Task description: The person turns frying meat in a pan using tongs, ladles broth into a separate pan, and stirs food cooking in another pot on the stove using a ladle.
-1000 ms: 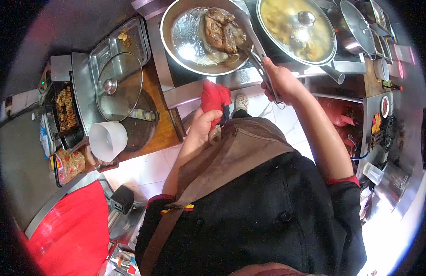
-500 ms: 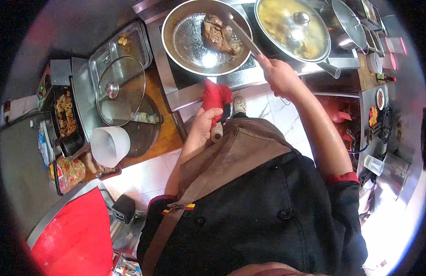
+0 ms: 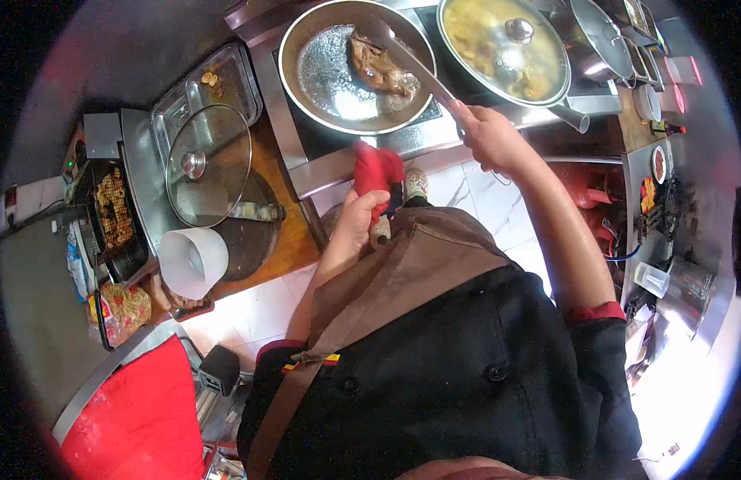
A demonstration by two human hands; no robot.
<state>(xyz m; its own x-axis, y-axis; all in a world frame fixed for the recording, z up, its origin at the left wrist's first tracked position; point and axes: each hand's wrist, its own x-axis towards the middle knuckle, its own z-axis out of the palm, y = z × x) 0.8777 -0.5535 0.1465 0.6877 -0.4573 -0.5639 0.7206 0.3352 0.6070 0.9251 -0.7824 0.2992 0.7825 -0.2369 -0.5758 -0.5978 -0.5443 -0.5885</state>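
My right hand (image 3: 497,138) is closed around long metal tongs (image 3: 425,74), whose far end reaches into the frying pan (image 3: 300,106). That end lies against the upper edge of a browned piece of meat (image 3: 377,66) in shiny oil. My left hand (image 3: 361,214) grips a bunched red cloth (image 3: 377,170) just below the pan's near rim. The cloth hides whatever is inside it; the pan's handle does not show.
Right of the pan stands a lidded pot (image 3: 510,56) with yellowish food. A glass lid (image 3: 218,148) and a white container (image 3: 190,260) occupy the wooden counter on the left. Beyond them are a metal tray (image 3: 246,84) and a fryer basket (image 3: 113,204).
The tongs' far end has shifted slightly left onto the meat's upper edge. My left hand stays on the red cloth. The whole view has tilted a little.
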